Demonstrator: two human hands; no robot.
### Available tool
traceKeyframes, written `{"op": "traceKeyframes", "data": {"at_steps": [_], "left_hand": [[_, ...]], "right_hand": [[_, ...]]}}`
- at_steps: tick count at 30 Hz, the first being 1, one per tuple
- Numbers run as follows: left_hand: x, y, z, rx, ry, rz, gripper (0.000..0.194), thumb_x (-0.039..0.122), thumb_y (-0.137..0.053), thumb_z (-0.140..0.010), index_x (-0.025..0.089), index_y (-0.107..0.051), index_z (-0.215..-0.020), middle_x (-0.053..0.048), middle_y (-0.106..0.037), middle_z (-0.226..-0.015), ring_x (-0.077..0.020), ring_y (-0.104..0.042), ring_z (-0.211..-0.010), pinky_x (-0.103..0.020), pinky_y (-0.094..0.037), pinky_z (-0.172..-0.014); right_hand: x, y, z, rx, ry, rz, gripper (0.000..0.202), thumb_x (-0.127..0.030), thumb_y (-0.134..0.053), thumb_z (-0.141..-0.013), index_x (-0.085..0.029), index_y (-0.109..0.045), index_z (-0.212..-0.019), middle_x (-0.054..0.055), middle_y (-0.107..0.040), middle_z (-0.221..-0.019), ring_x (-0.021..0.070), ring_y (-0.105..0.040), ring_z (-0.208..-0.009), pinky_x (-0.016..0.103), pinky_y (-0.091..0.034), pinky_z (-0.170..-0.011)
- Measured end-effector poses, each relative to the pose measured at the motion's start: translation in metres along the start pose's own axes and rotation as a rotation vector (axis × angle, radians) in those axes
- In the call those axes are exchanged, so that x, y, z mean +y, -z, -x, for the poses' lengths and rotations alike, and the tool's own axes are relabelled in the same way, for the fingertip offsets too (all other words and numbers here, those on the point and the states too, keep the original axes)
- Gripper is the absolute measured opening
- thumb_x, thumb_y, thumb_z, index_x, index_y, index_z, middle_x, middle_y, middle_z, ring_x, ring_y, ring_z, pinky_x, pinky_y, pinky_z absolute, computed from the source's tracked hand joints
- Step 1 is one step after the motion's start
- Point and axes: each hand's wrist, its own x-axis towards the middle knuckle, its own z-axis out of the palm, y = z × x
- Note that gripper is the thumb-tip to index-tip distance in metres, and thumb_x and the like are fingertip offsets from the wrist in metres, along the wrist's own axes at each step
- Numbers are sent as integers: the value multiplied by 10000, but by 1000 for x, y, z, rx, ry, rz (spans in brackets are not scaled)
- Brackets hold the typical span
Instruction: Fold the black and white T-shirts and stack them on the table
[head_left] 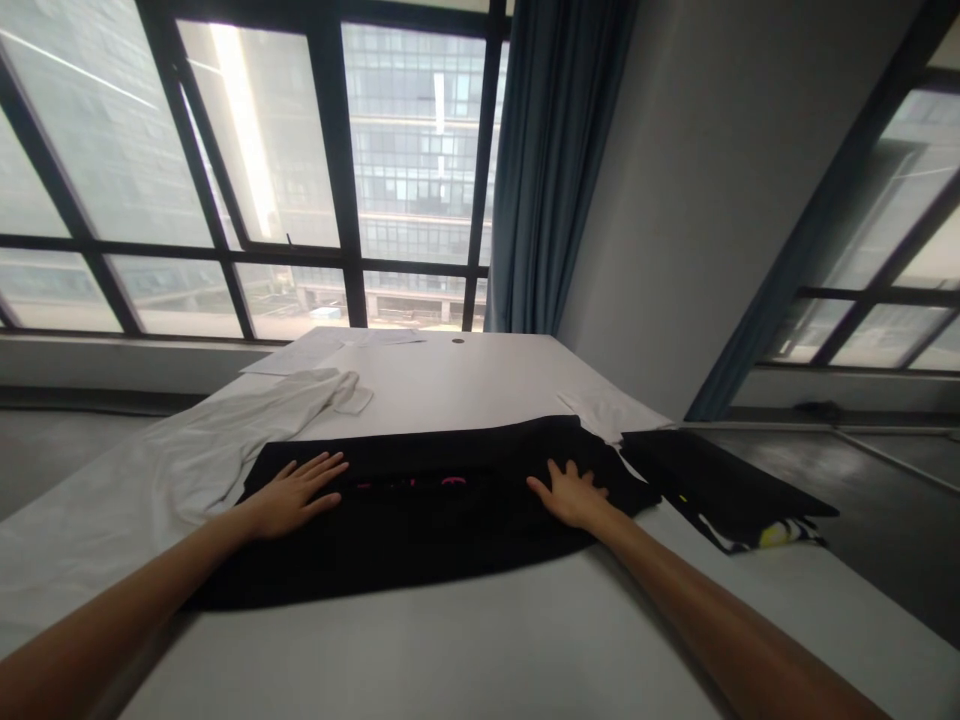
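A black garment (pixel 420 540), folded into a long flat shape, lies across the white table in front of me. Pink marks of a print show in a gap along its middle; the rest of the print is hidden in the fold. My left hand (pixel 292 495) rests flat on the garment's left end, fingers spread. On the right end lies my right hand (pixel 571 493), palm down with its fingers apart. Neither hand grips the cloth.
A crumpled white garment (pixel 217 450) covers the table's left side. Another white cloth (pixel 611 412) lies at the right, beside a folded black garment (pixel 720 480) with a yellow and white print. A small dark disc (pixel 457 341) and papers (pixel 300 353) are at the far end.
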Motion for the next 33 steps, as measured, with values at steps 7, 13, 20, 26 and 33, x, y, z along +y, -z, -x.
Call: {"op": "traceKeyframes", "data": {"at_steps": [7,13,20,26,33], "left_hand": [[4,-2,-2,29,71,-4,625,581,-286,-958,329,-224,-1526,-6,-147,-1599,-300,-138,-1478,-616,-147,-1149],[14,-12,-3,44,250,0,652,571,-262,-947,291,-220,-1535,-11,-133,-1606,-310,-104,-1482,-648,-162,-1132],[46,-45,4,131,427,-62,761,668,-290,-887,319,-150,-1549,-83,-97,-1614,-421,-125,-1456,-746,-285,-980],[98,-53,-10,86,470,-120,818,731,-272,-847,315,-183,-1546,-149,-110,-1613,-565,-211,-1377,-761,-396,-770],[87,11,1,90,353,-46,677,607,-281,-922,240,-419,-1473,-175,-508,-1428,-405,-518,-1221,-560,-451,-908]], "right_hand": [[-27,-10,-63,154,186,44,548,-368,-283,-987,-112,-387,-1461,196,-322,-1531,411,-330,-1370,573,-308,-1060],[-59,-3,-157,156,382,52,532,-352,-308,-994,-110,-391,-1461,191,-311,-1548,342,-329,-1396,509,-311,-1096],[-111,16,-261,220,607,51,564,-336,-382,-971,-58,-380,-1462,231,-334,-1528,299,-340,-1401,458,-277,-1129],[-121,32,-274,363,488,128,629,-487,-364,-972,-180,-299,-1517,182,-277,-1567,350,-252,-1423,556,-136,-1135],[-102,50,-188,385,303,-9,506,-436,-386,-972,-182,-503,-1393,180,-483,-1399,337,-468,-1246,493,-341,-1034]]}}
